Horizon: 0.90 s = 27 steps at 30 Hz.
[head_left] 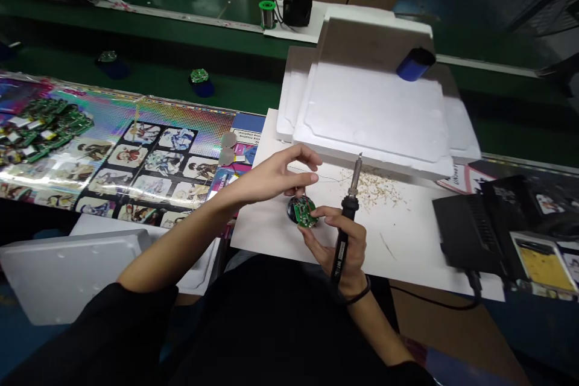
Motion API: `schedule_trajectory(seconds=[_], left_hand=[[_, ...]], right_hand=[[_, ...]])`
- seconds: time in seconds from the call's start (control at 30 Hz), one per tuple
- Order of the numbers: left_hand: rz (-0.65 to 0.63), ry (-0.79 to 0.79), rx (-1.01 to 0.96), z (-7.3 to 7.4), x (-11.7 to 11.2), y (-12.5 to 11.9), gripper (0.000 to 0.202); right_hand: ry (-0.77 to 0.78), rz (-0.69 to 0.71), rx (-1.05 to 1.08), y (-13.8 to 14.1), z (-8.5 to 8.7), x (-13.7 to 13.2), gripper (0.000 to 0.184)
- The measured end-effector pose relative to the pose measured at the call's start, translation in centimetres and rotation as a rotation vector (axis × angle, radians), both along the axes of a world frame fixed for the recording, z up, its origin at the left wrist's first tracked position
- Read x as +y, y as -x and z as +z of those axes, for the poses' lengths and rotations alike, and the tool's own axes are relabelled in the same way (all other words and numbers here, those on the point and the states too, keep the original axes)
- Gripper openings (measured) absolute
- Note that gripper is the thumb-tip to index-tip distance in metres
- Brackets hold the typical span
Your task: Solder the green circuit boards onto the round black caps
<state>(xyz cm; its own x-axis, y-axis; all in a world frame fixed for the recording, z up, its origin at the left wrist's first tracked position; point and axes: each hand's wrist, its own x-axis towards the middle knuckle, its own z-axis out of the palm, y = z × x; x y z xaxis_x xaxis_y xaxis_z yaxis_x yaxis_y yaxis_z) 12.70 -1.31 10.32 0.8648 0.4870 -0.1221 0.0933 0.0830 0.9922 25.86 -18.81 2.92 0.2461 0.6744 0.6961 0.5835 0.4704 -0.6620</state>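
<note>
My right hand (348, 247) is closed around the black handle of a soldering iron (350, 205), whose metal tip points up and away from me. Its thumb and index finger also pinch a small green circuit board (305, 212), which sits against a round dark piece (292, 210) over the white work surface. My left hand (289, 175) hovers just above the board, thumb and index finger apart, lower fingers partly hidden near the board's top edge. A thin wire (332, 179) runs from beside the left fingers toward the iron; whether the fingers touch it I cannot tell.
White foam trays (371, 114) are stacked ahead, with a blue cylinder (414, 64) on top. Yellowish crumbs (377, 188) lie before them. At right stands a black box (468, 232) with a cable. Circuit boards (49, 126) pile up at left; a solder spool (268, 14) stands behind.
</note>
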Motion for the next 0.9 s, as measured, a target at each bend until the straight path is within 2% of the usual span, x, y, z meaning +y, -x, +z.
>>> schedule_trajectory(seconds=[0.1,0.17,0.3,0.33,0.4,0.47,0.53,0.63,0.7,0.77,0.83,0.9], left_hand=[[-0.019,-0.059,-0.004,0.1,0.3,-1.3,0.029],[-0.018,-0.173,-0.035,0.0,0.3,-1.7,0.027],[0.16,-0.489,-0.002,0.1,-0.8,-0.8,0.018],[0.192,-0.486,0.041,0.2,-1.2,-0.4,0.021],[0.193,-0.351,0.105,0.0,-2.3,0.5,0.026],[0.161,-0.174,0.096,-0.6,-3.3,1.0,0.035],[0.17,-0.069,0.046,-1.3,-4.0,1.1,0.039],[0.223,-0.12,0.009,-1.6,-4.1,1.0,0.03],[0.181,-0.271,0.043,-0.9,-3.6,1.0,0.021],[0.049,-0.395,0.095,0.1,-3.1,1.2,0.021],[-0.081,-0.438,0.135,1.0,-2.6,1.2,0.028],[-0.126,-0.434,0.142,1.4,-2.4,1.2,0.031]], right_hand=[[-0.038,-0.053,0.016,0.4,-0.2,0.1,0.055],[-0.067,-0.077,0.04,0.4,-0.5,0.2,0.057],[-0.114,-0.1,0.108,0.2,-1.1,0.4,0.063],[-0.125,-0.107,0.118,0.2,-1.2,0.4,0.064],[-0.142,-0.12,0.131,0.3,-1.4,0.5,0.065],[-0.15,-0.125,0.13,0.4,-1.5,0.6,0.062],[-0.144,-0.128,0.111,0.5,-1.4,0.8,0.059],[-0.086,-0.149,0.012,0.1,-1.0,0.9,0.063],[-0.052,-0.148,-0.057,-0.4,-0.6,1.0,0.067],[-0.042,-0.097,-0.098,-0.9,-0.3,1.1,0.068],[-0.036,-0.027,-0.116,-1.2,-0.2,1.2,0.069],[-0.039,0.01,-0.112,-1.3,-0.2,1.2,0.07]])
